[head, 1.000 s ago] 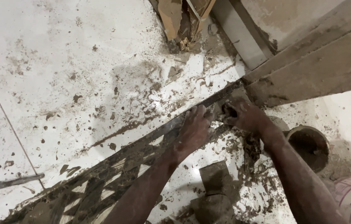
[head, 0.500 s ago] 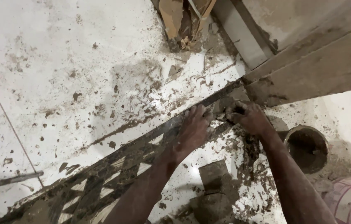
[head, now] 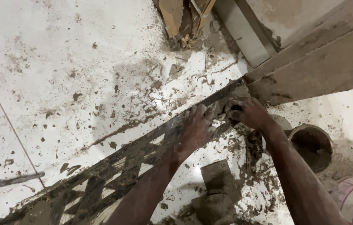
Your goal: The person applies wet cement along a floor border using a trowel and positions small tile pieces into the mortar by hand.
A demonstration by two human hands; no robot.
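Left hand (head: 195,129) flat, fingers spread, pressing on long mud-smeared strip (head: 114,166) lying diagonally across tiled floor (head: 51,62). Right hand (head: 247,111) clenched around wet mortar at strip's upper end, against base of plank (head: 322,71); what fingers grip exactly cannot tell. Strip runs from floor's lower left edge up to plank. Trowel (head: 216,179) lies on floor just below strip, between forearms. Round drain hole (head: 312,146) near right forearm. Rod (head: 7,182) at floor's left edge. Debris (head: 185,21) at top edge.
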